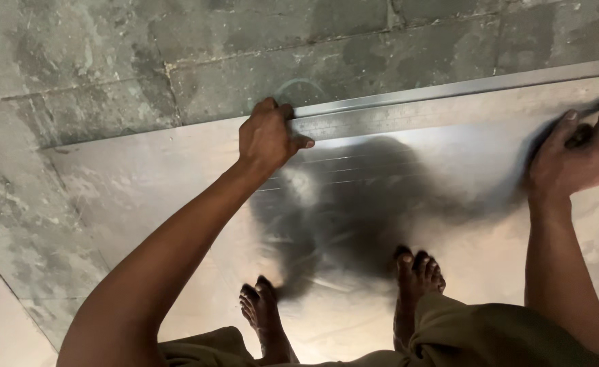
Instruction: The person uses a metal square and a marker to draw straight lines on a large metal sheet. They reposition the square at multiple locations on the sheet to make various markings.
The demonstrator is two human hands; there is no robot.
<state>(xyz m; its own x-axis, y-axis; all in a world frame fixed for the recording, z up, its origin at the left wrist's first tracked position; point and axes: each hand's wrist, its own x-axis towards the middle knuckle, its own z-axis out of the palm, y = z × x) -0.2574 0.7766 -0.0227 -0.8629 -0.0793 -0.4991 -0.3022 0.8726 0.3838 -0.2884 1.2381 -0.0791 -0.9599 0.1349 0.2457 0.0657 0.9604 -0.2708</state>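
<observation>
Your bare feet (343, 299) stand on a shiny grey metal sheet (143, 183), left hand (267, 136) fingers curled pinning a flat steel straightedge (408, 112) at its far edge, right hand (574, 153) gripping something unclear.

The sheet (177, 177) looks like bare metal, smooth and glossy, mirroring a dark shape at mid-frame. The straightedge (408, 109) along its upper edge is brushed metal with a duller sheen. The floor (75, 61) at upper left is rough, mottled, matt grey stone or concrete.
</observation>
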